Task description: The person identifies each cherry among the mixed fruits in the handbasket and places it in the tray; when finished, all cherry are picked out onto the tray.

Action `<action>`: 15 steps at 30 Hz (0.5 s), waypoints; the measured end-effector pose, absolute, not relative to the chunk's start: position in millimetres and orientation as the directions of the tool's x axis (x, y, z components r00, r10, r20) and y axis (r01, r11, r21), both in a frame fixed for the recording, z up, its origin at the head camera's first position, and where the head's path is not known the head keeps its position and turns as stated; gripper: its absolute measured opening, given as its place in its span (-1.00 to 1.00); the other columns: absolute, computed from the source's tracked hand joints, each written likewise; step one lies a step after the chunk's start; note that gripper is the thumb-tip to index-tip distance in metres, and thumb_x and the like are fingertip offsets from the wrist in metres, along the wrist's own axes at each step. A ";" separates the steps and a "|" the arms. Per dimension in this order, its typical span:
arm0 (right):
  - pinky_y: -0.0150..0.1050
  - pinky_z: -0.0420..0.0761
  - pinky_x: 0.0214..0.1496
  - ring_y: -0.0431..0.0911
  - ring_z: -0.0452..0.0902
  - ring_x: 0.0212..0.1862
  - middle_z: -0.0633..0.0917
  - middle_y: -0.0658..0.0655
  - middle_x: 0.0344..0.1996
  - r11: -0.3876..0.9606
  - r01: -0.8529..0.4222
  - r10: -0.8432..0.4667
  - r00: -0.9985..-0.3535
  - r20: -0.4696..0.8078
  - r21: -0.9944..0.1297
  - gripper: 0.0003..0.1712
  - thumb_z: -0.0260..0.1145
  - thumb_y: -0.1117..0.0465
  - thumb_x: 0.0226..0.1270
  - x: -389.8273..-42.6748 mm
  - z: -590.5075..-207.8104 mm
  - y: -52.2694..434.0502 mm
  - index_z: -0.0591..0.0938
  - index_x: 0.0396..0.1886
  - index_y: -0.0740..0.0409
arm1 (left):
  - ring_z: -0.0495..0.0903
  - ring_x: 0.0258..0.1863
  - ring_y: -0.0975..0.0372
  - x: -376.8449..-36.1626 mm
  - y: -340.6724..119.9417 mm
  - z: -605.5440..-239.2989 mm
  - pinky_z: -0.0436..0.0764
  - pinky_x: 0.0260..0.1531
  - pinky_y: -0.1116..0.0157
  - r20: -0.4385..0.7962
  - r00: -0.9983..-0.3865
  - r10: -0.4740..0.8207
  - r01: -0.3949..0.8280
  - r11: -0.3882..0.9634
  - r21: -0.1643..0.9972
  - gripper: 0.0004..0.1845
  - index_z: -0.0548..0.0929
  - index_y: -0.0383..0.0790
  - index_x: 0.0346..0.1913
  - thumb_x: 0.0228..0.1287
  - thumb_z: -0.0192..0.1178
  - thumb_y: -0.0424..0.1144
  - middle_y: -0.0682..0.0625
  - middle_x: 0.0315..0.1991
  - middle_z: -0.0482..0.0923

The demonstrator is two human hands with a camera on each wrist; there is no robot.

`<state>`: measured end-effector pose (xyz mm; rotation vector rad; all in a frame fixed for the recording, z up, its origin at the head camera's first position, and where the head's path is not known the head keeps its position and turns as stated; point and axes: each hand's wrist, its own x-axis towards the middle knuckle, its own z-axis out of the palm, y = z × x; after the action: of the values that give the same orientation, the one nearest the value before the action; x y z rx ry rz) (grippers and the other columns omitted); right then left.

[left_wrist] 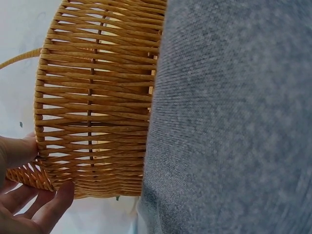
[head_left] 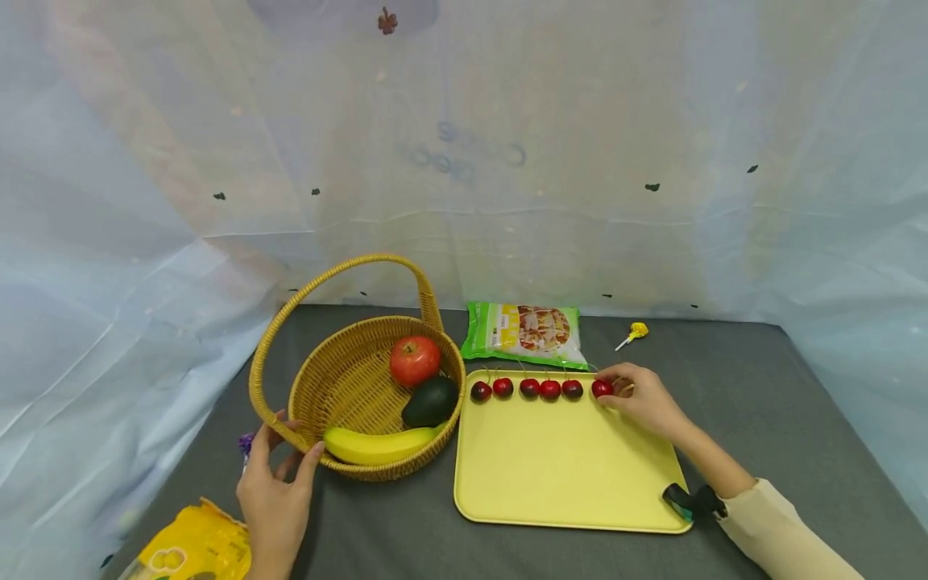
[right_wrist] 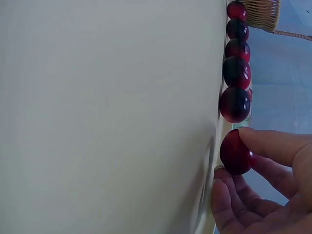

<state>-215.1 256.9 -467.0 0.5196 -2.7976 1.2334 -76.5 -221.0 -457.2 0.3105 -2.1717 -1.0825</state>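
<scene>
My left hand (head_left: 279, 491) grips the wicker basket (head_left: 304, 379) at its near left side, where the handle meets the rim. In the left wrist view the thumb and fingers lie around that woven edge (left_wrist: 44, 146). A pomegranate (head_left: 415, 361), an avocado (head_left: 430, 401) and a banana (head_left: 377, 445) lie inside the basket. My right hand (head_left: 645, 400) pinches a dark red cherry (right_wrist: 235, 153) between thumb and finger at the far right of the yellow tray (head_left: 565, 467). Several more cherries (head_left: 529, 389) form a row along the tray's far edge, left of the held one.
Behind the tray lies a green and white food packet (head_left: 532, 334), with a yellow lollipop (head_left: 634, 333) to its right. A yellow bag (head_left: 196, 544) sits at the near left. Something purple (head_left: 246, 443) shows beside the left hand. Pale sheeting (head_left: 551, 161) hangs behind the grey tabletop (head_left: 768, 387).
</scene>
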 end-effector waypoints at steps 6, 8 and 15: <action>-0.32 0.60 -0.33 -0.07 0.53 -0.31 0.65 0.19 -0.24 0.633 -0.332 -0.309 -0.937 0.165 -0.700 -0.68 0.47 0.42 0.18 -218.9 -469.9 253.8 0.68 -0.04 0.35 | 0.38 0.03 0.57 -73.8 -220.8 -456.2 0.48 -0.22 0.76 0.466 -0.734 -0.493 0.071 0.628 0.775 -0.28 0.45 -0.35 0.34 0.07 0.45 -0.54 -0.18 0.05 0.60; -0.31 0.60 -0.33 -0.07 0.53 -0.31 0.65 0.20 -0.23 0.630 -0.334 -0.315 -0.935 0.162 -0.701 -0.67 0.46 0.42 0.19 -218.6 -470.0 253.2 0.67 -0.03 0.37 | 0.37 0.03 0.57 -73.5 -220.3 -455.1 0.47 -0.22 0.76 0.464 -0.735 -0.495 0.066 0.628 0.775 -0.28 0.45 -0.35 0.34 0.07 0.45 -0.54 -0.18 0.06 0.59; -0.31 0.63 -0.31 -0.06 0.56 -0.30 0.65 0.21 -0.24 0.659 -0.325 -0.295 -0.941 0.164 -0.679 -0.65 0.48 0.41 0.17 -214.7 -469.2 251.9 0.66 -0.03 0.38 | 0.38 0.02 0.55 -74.2 -219.8 -454.6 0.46 -0.22 0.77 0.465 -0.734 -0.495 0.068 0.628 0.775 -0.29 0.45 -0.36 0.34 0.08 0.45 -0.53 -0.20 0.04 0.60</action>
<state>-214.7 251.9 -469.2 0.5282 -2.8248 1.1676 -74.2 -219.8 -454.6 0.3323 -2.1721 -1.0716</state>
